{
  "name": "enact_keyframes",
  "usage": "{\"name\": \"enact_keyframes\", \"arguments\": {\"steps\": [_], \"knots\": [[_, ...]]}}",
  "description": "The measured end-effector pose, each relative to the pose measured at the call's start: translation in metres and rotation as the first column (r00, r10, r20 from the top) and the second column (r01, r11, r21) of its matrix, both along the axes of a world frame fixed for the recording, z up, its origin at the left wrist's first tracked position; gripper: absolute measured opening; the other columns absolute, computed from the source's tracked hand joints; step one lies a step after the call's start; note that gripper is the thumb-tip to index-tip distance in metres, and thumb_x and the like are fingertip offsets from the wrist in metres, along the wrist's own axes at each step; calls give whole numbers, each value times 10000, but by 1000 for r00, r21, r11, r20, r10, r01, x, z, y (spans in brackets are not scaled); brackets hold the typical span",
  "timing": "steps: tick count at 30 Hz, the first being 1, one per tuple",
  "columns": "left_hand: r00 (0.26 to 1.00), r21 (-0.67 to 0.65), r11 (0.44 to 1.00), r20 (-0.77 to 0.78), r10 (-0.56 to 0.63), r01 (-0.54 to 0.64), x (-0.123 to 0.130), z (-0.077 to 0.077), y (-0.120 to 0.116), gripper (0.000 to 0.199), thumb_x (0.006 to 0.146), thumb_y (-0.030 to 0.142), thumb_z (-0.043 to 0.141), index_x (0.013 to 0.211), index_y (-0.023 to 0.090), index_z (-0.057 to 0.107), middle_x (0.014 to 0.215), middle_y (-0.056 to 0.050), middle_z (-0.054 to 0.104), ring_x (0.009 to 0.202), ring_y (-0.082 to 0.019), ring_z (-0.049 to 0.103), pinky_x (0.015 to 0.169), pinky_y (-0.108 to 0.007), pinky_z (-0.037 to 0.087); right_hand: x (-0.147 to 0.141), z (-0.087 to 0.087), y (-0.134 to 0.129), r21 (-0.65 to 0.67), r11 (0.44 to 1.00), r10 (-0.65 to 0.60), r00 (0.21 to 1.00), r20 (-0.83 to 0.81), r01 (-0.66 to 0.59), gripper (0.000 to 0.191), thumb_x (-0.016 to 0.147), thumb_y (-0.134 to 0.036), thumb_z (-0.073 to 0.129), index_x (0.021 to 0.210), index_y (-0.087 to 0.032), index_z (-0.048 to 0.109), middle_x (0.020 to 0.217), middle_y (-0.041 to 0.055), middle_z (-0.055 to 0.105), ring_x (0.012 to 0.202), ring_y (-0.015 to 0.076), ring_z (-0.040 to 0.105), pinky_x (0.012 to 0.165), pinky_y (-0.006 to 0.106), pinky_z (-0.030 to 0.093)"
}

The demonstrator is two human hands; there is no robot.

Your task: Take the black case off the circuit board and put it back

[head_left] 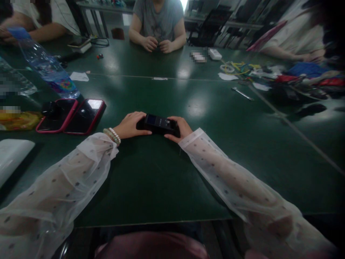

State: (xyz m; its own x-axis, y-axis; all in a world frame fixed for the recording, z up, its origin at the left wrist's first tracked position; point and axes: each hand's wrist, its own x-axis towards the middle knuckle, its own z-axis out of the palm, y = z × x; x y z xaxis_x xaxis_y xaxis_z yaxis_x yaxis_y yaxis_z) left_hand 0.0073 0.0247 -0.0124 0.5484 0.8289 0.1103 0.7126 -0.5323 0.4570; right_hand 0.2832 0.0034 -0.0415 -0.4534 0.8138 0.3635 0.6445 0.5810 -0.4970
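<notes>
A black handheld device (159,123) with a small screen and buttons lies low over the green table (151,180), held at both ends. My left hand (131,125) wraps round its left end, the thumb along the near side. Round the right end are the fingers of my right hand (181,128), its thumb also on the near side. Bead bracelets (112,135) circle my left wrist. Left of my left hand lie two phones in red-pink cases, one (84,117) nearer to it and the other (58,115) with a small black object on top.
Bottles, one with a blue cap (50,66), a yellow packet (20,120) and a white object (13,154) are at the left. A wrench (242,94) and piled cables (239,67) lie to the right. A person (157,25) sits opposite; others sit at both sides.
</notes>
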Motion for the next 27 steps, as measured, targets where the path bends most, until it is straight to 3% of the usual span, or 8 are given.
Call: {"name": "enact_keyframes", "arguments": {"steps": [11, 19, 27], "knots": [[1000, 13, 1000, 20, -18, 18, -1, -1, 1, 652, 736, 639, 680, 1201, 198, 560, 1282, -122, 606, 1202, -322, 536, 1037, -497, 372, -1, -6, 4, -17, 1000, -21, 1000, 6, 21, 683, 715, -383, 753, 1311, -255, 444, 1231, 116, 595, 1147, 344, 580, 932, 553, 518], [1000, 4, 1000, 14, -8, 8, 0, 0, 0, 683, 732, 642, 684, 1207, 169, 558, 1289, -139, 600, 1218, -332, 528, 1052, -503, 361, -1, 0, 1, -18, 1000, -23, 1000, 11, 24, 730, 677, -395, 802, 1312, -264, 465, 1253, 105, 589, 1177, 345, 555, 974, 565, 492], [1000, 15, 1000, 14, -14, 14, -1, -1, 1, 668, 722, 613, 712, 1204, 180, 550, 1284, -131, 603, 1201, -327, 535, 1039, -495, 369, -2, 0, 1, 13, 1000, -14, 999, -39, 15, 615, 721, -380, 768, 1263, -250, 508, 1210, 112, 616, 1163, 331, 557, 938, 547, 514]]}}
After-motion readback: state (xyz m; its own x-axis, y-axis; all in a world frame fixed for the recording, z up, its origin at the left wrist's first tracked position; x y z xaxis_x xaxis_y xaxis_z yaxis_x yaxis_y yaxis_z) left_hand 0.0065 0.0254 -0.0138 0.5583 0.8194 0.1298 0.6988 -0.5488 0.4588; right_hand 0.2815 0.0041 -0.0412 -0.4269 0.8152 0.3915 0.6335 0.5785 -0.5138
